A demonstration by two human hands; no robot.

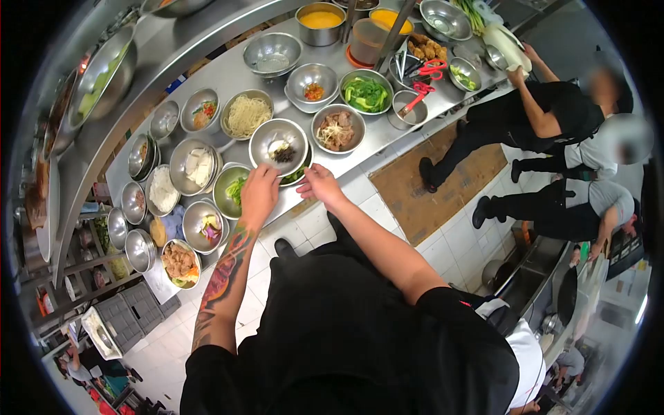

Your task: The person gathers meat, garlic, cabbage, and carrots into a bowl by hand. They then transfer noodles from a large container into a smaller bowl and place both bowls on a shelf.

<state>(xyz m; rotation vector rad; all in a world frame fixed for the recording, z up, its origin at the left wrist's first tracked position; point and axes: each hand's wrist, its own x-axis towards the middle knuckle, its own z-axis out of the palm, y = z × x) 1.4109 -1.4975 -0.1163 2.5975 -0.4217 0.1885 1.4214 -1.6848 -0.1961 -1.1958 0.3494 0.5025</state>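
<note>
My left hand (260, 194) is closed on the near rim of a steel mixing bowl (263, 145), which holds a dark, grainy seasoning and something white. That bowl overlaps another bowl holding leafy greens (297, 175). Close to the greens bowl's rim is my right hand (321, 187), its fingers loosely curled and apart with nothing visible between them. Left of my left hand stands a bowl of chopped greens (235, 191). Just behind lie a bowl of noodles (247, 116) and, to the right, a bowl of meat with pale shreds (337, 131).
Many steel bowls crowd the counter (377, 146), among them sliced white food (200, 164) and leafy vegetables (366, 94). Red-handled scissors (417, 97) stand in a metal pot (409, 112). A co-worker in black (536, 111) stands at the counter's right end. A metal shelf (83, 166) curves along the left.
</note>
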